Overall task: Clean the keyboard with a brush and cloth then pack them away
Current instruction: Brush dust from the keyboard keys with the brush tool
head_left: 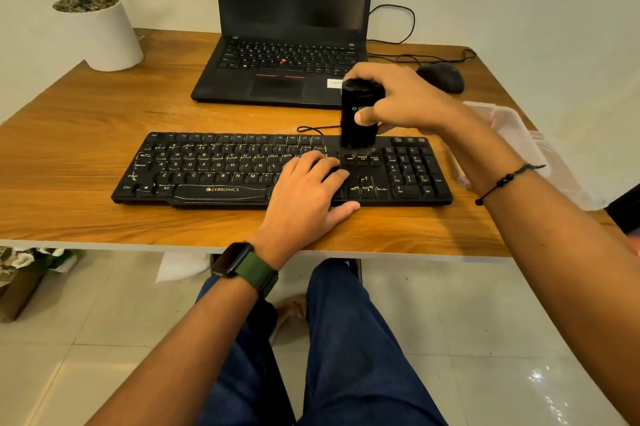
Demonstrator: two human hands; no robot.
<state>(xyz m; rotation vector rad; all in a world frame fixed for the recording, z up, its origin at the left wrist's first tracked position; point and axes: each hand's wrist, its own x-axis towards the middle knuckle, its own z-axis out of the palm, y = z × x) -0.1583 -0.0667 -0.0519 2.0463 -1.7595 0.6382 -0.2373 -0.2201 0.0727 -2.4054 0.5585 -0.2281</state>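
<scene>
A black keyboard [214, 169] lies across the wooden desk [104, 121]. My right hand [398, 96] grips a black block-shaped brush [356, 121], held upright with its bristles down on the keys just left of the number pad. My left hand [308, 190] rests flat on the keyboard's right-middle part, fingers spread, thumb over the front edge, holding nothing. No cloth is visible.
An open black laptop [284, 62] stands behind the keyboard. A black mouse [441, 76] with its cable lies at the back right. A clear plastic box [512, 141] sits at the right edge, partly behind my right arm. A white plant pot [104, 34] stands back left.
</scene>
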